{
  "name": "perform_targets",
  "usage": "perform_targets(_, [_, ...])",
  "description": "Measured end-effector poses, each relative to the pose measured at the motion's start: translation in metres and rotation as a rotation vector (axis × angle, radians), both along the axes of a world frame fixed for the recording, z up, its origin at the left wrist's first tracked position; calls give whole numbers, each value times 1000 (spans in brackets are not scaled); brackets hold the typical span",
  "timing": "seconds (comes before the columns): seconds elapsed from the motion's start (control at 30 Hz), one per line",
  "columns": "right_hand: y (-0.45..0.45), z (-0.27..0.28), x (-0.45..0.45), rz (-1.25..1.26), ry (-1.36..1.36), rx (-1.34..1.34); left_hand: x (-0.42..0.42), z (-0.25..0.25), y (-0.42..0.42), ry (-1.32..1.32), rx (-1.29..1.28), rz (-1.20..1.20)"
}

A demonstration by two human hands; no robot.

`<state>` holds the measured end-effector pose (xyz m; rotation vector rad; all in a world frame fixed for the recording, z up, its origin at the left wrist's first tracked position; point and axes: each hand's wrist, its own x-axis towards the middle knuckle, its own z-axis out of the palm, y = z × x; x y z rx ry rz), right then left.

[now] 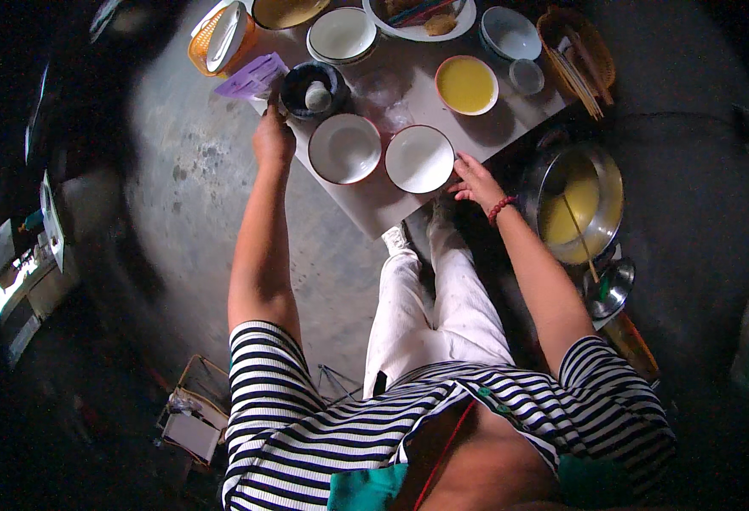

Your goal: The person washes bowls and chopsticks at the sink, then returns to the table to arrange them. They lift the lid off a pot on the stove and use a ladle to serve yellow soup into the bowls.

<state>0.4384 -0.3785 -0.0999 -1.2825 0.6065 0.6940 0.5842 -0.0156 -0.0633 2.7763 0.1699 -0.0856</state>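
My left hand (274, 139) is at the table's left edge, its fingertips beside a purple packet (253, 78) and a dark stone mortar (292, 96) holding a pale pestle (317, 98). Whether those fingers grip the packet is hidden. At the near corner of the table are two white bowls with dark reddish rims. One is the left bowl (345, 149); the other, the right bowl (419, 160), has my right hand (473, 179) at its right rim, thumb and fingers around the edge. Both bowls look to have nothing inside. A red bead bracelet (501, 209) circles my right wrist.
Farther back on the table (374, 207) are a bowl of yellow liquid (467, 85), stacked white bowls (342, 35), a small clear cup (527, 76) and an orange basket (202, 48). A chopstick basket (604, 57) overhangs the right edge. Right of the table stands a metal pot (612, 191).
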Motion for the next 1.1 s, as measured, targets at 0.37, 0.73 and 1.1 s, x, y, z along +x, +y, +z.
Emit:
perform_targets(0.37, [59, 4, -5, -56, 25, -407, -10, 33, 7, -168, 2, -100])
perform_targets(0.73, [10, 66, -139, -631, 647, 1268, -189, -4, -31, 43, -558, 160])
perform_targets(1.1, [-16, 48, -183, -628, 583, 1334, -259, 67, -174, 925, -1226, 367])
